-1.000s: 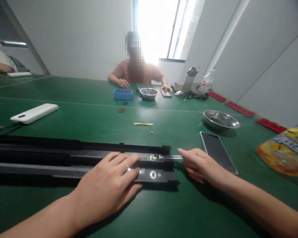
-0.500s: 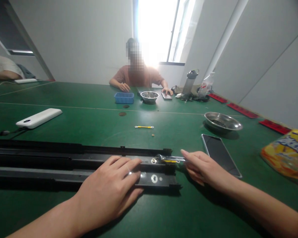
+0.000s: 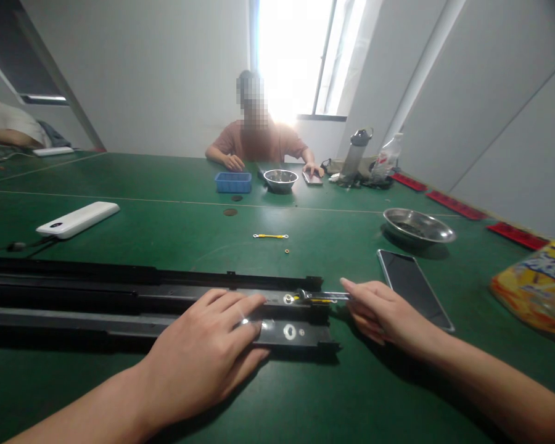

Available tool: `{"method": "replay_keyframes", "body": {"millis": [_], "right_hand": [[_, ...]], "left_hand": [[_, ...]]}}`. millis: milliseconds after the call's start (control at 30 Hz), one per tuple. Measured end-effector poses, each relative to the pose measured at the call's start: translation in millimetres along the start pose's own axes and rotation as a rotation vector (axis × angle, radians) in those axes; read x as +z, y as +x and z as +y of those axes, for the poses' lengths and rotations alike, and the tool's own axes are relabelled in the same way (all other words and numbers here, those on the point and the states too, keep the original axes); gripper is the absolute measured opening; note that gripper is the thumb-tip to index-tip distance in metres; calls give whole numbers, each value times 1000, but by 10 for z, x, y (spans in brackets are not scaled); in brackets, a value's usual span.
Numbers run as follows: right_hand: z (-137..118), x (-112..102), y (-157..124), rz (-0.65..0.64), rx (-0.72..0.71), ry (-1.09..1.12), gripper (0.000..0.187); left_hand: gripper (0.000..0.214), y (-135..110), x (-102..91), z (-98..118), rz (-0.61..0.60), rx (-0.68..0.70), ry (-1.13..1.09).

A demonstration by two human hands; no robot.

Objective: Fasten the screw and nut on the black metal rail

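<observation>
A long black metal rail (image 3: 120, 296) lies across the green table (image 3: 176, 234) in front of me. My left hand (image 3: 208, 351) rests flat on the rail's right end, fingers spread, beside a round hole (image 3: 289, 332). My right hand (image 3: 379, 311) is closed on the end of a thin tool with a yellow stripe (image 3: 321, 297), whose tip sits at a small nut (image 3: 287, 298) on the rail.
A dark phone (image 3: 414, 287) lies right of my right hand, a steel bowl (image 3: 419, 225) behind it, a yellow bag (image 3: 536, 287) at far right. A yellow wire (image 3: 271, 236), small washer (image 3: 287, 251) and white power bank (image 3: 76, 219) lie further off. A person sits opposite with a blue tray (image 3: 233, 182) and bowl (image 3: 280, 179).
The view shifted slightly; my hands stay where they were on the rail and tool. The tool's tip is now right at the nut.
</observation>
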State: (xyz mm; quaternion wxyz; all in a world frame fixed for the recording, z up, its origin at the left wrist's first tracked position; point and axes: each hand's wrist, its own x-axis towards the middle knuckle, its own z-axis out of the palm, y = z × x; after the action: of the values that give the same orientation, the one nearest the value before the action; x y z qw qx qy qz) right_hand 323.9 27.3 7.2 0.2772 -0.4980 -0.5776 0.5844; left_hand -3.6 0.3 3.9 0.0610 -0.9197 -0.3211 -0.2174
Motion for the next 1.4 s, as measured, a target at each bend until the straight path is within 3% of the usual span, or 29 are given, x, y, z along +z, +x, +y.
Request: {"method": "replay_keyframes", "body": {"millis": [1400], "right_hand": [[-3,3,-9,27,18,10,69]], "left_hand": [[20,11,4,-2,-15,1,4]]}}
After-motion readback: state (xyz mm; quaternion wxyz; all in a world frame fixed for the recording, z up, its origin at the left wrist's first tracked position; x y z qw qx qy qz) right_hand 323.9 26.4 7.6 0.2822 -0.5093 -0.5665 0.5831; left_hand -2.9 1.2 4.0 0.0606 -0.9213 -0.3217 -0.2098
